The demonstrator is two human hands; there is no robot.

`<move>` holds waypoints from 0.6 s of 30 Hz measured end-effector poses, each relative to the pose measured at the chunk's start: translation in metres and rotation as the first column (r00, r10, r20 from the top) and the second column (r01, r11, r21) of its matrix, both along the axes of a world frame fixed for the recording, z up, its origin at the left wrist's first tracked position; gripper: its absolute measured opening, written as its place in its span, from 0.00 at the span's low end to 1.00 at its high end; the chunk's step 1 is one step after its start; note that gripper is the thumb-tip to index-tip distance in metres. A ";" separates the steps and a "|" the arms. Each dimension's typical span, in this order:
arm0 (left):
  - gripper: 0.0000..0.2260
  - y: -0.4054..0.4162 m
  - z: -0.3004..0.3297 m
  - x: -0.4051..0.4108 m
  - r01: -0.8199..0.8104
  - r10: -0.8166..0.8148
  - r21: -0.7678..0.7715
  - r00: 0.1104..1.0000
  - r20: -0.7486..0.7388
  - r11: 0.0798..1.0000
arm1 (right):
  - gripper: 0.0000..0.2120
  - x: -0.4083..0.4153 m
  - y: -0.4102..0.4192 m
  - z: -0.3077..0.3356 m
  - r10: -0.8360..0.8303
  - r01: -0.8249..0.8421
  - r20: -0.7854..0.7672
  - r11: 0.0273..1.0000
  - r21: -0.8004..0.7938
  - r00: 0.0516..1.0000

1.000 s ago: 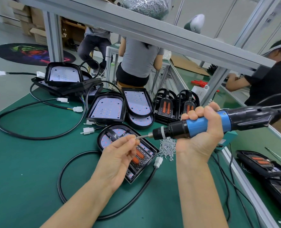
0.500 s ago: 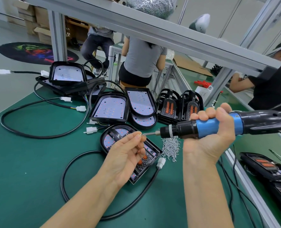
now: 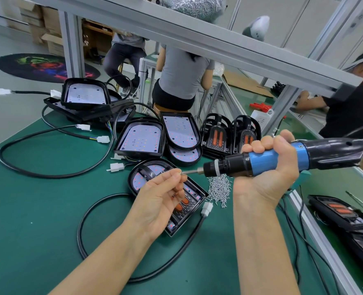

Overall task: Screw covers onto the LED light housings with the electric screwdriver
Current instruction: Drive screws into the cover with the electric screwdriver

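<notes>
Right hand (image 3: 268, 167) clenched round screwdriver (image 3: 268, 159); left hand (image 3: 159, 194) pinching screw (image 3: 182, 172) at bit, nine o'clock of it. No readable writing.

Single head-worn wide-angle view looked forward and down, close over both hands, green table (image 3: 38, 209) below, other workers beyond.

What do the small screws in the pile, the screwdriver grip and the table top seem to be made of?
The screws look like bright plated metal: silvery and glinting. The electric screwdriver has a grip that seems to be smooth blue plastic with a soft sheen, between black parts that are probably plastic too. The table top appears to be a matte green mat, perhaps rubber; it shows no reflections.
</notes>
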State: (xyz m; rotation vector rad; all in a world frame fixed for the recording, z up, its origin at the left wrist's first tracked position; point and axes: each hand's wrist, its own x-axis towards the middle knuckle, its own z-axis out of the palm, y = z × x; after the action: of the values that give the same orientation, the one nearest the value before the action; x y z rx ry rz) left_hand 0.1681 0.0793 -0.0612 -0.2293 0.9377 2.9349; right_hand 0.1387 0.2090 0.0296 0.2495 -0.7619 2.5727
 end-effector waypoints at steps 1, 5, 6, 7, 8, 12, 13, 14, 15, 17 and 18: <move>0.07 0.000 -0.001 0.000 -0.005 0.005 -0.011 1.000 0.000 1.000 | 0.10 0.000 0.000 -0.001 -0.004 0.004 -0.002 1.000 0.007 1.000; 0.07 0.002 -0.002 0.002 -0.036 0.035 -0.048 0.999 -0.007 0.998 | 0.10 0.002 -0.001 -0.003 -0.018 0.020 -0.042 0.999 0.046 0.999; 0.07 0.003 -0.002 0.002 -0.042 0.041 -0.050 0.999 -0.007 0.998 | 0.10 0.002 -0.002 -0.003 -0.024 0.026 -0.045 0.999 0.045 0.999; 0.07 0.003 -0.001 0.002 -0.047 0.047 -0.047 0.999 -0.006 0.998 | 0.10 0.001 -0.003 -0.003 -0.030 0.032 -0.044 0.999 0.037 0.999; 0.07 0.004 -0.001 0.002 -0.053 0.053 -0.037 0.999 -0.004 0.998 | 0.10 0.000 -0.003 -0.004 -0.037 0.038 -0.040 0.999 0.024 0.999; 0.06 0.004 -0.002 0.001 -0.102 0.102 -0.008 0.995 -0.003 0.995 | 0.10 -0.003 -0.007 -0.007 -0.065 0.065 0.011 0.998 -0.017 0.998; 0.06 0.004 -0.002 0.001 -0.120 0.120 -0.017 0.993 -0.005 0.993 | 0.10 -0.004 -0.008 -0.008 -0.072 0.073 0.027 0.997 -0.023 0.997; 0.06 0.003 -0.003 0.001 -0.142 0.141 -0.038 0.990 -0.011 0.989 | 0.10 -0.005 -0.009 -0.009 -0.081 0.082 0.041 0.996 -0.029 0.996; 0.05 0.003 -0.003 0.001 -0.167 0.166 -0.074 0.986 -0.022 0.983 | 0.10 -0.006 -0.010 -0.011 -0.091 0.093 0.053 0.995 -0.034 0.994; 0.04 0.000 -0.003 0.001 -0.214 0.206 -0.195 0.977 -0.061 0.957 | 0.11 -0.008 -0.010 -0.013 -0.108 0.110 0.074 0.993 -0.033 0.991; 0.05 -0.001 -0.003 0.001 -0.226 0.212 -0.254 0.974 -0.081 0.940 | 0.11 -0.008 -0.011 -0.015 -0.112 0.115 0.078 0.993 -0.028 0.991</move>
State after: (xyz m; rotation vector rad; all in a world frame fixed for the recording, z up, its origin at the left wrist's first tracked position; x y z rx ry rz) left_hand 0.1690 0.0784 -0.0647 -0.2859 1.3962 3.0182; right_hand 0.1311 0.1982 0.0150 0.0949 -0.7388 2.4964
